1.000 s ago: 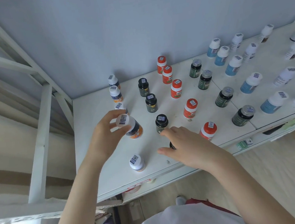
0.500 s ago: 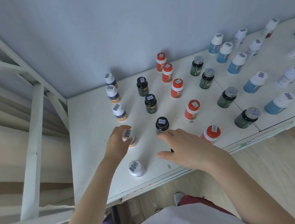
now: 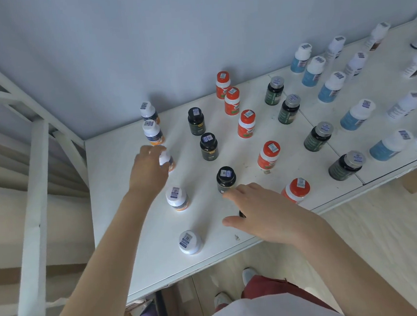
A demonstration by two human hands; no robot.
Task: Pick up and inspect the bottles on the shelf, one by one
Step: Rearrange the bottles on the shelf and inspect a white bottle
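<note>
Bottles with white caps (image 3: 152, 132) and navy-and-orange labels stand in a column down the left part of the white shelf (image 3: 107, 166), just right of the slanting white frame (image 3: 34, 198) at the picture's left edge. My left hand (image 3: 150, 170) is on the middle bottle (image 3: 166, 160) of this column, with my fingers curled over its cap and gripping it. It is too blurred to tell whether it has left the shelf. Two of its fellows stand above it near the wall and two below, towards the front edge.

Next to the right, three black bottles (image 3: 209, 146) stand upright in a line running down to the centre of the frame. Just below the lowest one my right hand (image 3: 265, 213) lies palm down, fingers spread and relaxed, thumb out to the left. It covers a dark bottle (image 3: 242, 214) of which only a sliver shows.

Right of that hand, orange-capped bottles (image 3: 246, 123) run diagonally from the wall to the front edge, the nearest just beside my knuckles. Further right come dark green bottles with silver caps (image 3: 317, 135), then blue bottles (image 3: 356, 114) and, at the right edge, white bottles (image 3: 404, 105).
</note>
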